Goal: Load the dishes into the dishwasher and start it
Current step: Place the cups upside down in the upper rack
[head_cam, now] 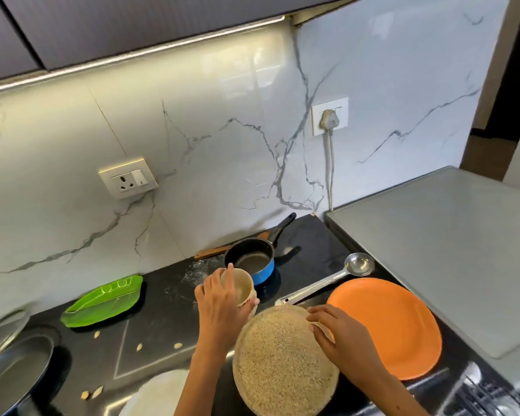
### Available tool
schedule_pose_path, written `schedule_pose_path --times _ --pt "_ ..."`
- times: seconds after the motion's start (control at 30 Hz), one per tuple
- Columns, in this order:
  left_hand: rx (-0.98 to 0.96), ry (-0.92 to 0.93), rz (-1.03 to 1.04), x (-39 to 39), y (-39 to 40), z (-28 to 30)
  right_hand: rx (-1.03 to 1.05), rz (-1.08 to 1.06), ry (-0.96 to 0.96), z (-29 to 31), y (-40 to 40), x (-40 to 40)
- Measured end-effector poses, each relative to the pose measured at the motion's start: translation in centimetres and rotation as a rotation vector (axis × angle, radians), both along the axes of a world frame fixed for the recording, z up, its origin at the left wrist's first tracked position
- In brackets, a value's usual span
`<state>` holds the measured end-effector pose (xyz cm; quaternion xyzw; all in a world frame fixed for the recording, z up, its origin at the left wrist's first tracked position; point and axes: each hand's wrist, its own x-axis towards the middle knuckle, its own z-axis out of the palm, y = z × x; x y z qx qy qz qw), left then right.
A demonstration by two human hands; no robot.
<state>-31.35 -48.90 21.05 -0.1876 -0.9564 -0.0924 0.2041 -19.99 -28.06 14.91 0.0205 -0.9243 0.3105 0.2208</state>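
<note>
Worktop (150,340): black, glossy, carrying all items below; a grey appliance top stands at its right end.

Orange plate (385,328): flat on the worktop at right, just beside the speckled plate. Likely rigid and light; best taken by the rim.

Speckled plate (282,364): beige, tilted with its underside to the camera, held up over the worktop's near edge. Right hand (339,334) grips its upper right rim, fingers curled over the edge. Probably stiff, of modest weight, breakable if knocked; a rim hold is the sound one.

Green leaf-shaped tray (102,301): lying at left, well apart from the hands.

Blue saucepan (252,259): dark inside, black handle pointing to the wall, just behind the cup. Heavier piece; handle is the obvious hold.

Steel ladle (327,280): lying between saucepan and orange plate. Hard, smooth, possibly slippery if wet.

Cream cup (242,286): lifted and tipped, left hand (219,301) wrapped round its side. Small, light, likely fragile.

Dishwasher rack (487,394): glimpsed at lower right, partly cropped, blurred.
</note>
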Motion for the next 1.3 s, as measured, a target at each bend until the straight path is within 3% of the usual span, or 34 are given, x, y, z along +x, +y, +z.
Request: schedule_pose_path --times 0.2,0.3,0.53,0.7,0.8,0.9,1.03,1.2,1.3 --pt "0.032 0.038 -0.196 11.7 8.0 2.9 -0.035 -0.085 0.036 0.5 6.0 10.2" --pt "0.070 -0.047 -0.370 18.3 13.9 2.9 -0.068 -0.159 0.002 0.0 10.0 17.6" --pt "0.101 -0.178 -0.770 30.8 27.4 -0.2 -0.186 -0.470 -0.132 -2.2 17.2 32.5" --pt "0.115 -0.283 -0.942 37.0 34.1 -4.1 -0.353 -0.712 -0.066 -5.6 20.6 38.8" --pt "0.114 -0.344 -1.006 38.1 37.3 -7.9 -0.357 -0.798 -0.029 -8.0 22.9 40.6" --pt "0.059 -0.284 -1.051 36.8 40.0 -12.6 -0.300 -0.885 -0.044 -11.3 25.2 40.8" --pt "0.020 -0.308 -0.970 33.3 41.8 -21.1 -0.224 -0.994 -0.119 -17.0 28.5 39.3" --pt "-0.276 -0.351 -0.943 30.8 41.5 -30.5 -0.141 -1.001 -0.165 -22.5 33.1 36.1" --pt "-0.347 -0.360 -0.985 31.0 41.1 -34.7 -0.149 -1.010 -0.131 -24.8 34.7 34.5"
